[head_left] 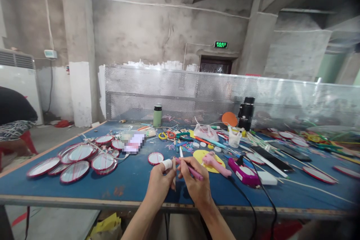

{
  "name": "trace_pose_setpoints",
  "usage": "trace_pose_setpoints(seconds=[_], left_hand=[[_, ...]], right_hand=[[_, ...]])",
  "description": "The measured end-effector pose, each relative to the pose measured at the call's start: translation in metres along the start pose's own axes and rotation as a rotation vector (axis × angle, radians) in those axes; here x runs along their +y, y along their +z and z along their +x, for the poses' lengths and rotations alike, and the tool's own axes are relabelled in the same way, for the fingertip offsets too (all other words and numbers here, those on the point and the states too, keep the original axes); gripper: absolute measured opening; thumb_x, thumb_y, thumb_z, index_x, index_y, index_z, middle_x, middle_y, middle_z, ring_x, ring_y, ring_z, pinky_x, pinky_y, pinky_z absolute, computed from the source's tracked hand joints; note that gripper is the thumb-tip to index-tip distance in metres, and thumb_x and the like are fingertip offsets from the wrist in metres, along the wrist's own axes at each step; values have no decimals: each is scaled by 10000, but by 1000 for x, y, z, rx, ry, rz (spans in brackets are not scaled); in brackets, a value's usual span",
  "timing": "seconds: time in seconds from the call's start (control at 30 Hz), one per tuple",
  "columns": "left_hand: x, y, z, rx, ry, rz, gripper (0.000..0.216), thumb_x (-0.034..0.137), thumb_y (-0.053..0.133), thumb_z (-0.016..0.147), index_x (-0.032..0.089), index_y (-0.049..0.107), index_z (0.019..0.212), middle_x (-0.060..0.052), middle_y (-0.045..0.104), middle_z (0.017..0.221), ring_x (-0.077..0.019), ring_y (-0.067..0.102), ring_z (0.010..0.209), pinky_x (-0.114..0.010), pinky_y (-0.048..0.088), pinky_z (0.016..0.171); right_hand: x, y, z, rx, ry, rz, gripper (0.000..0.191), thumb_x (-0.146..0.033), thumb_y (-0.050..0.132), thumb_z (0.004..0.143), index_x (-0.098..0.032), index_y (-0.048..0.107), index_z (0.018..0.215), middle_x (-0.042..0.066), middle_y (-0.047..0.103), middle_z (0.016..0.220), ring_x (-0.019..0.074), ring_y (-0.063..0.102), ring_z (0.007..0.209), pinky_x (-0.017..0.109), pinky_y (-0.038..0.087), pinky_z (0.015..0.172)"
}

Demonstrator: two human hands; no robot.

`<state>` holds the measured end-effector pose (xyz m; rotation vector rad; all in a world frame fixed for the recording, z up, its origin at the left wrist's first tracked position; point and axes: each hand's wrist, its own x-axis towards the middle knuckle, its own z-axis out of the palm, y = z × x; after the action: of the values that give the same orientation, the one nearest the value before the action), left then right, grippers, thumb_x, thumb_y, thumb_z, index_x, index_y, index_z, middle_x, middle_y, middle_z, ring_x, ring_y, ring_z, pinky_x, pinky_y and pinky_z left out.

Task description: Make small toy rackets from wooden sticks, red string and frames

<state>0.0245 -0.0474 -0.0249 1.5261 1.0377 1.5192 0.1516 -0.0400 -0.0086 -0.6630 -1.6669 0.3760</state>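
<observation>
My left hand, with a white wrap on one finger, is closed on a thin tan wooden stick held nearly upright. Close beside it, my right hand is closed around a pink pen-shaped tool; its tip is hidden by the fingers. Both hands are above the front of the blue table. Just beyond my left hand lies a round disc with a red rim. To the right of my right hand, a pink glue gun rests on a yellow disc.
Several red-rimmed discs are piled at left, near a phone. A green bottle and a black flask stand at the back. At right lie a purple device and black cables. A perforated metal screen borders the table.
</observation>
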Motion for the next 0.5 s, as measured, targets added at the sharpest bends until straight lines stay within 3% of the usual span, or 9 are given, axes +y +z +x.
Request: trace_pose_setpoints(seconds=[0.5], left_hand=[[-2,-1,0,-1,-4,-3,287,420,553,863,154,613,775,35,529,555,-106,509,421,-206,372,442]], right_hand=[[-1,1,1,-15,-12,18,131,-237,547,932,-185,666,909,-12,654,702,109,626,521,213,511,549]])
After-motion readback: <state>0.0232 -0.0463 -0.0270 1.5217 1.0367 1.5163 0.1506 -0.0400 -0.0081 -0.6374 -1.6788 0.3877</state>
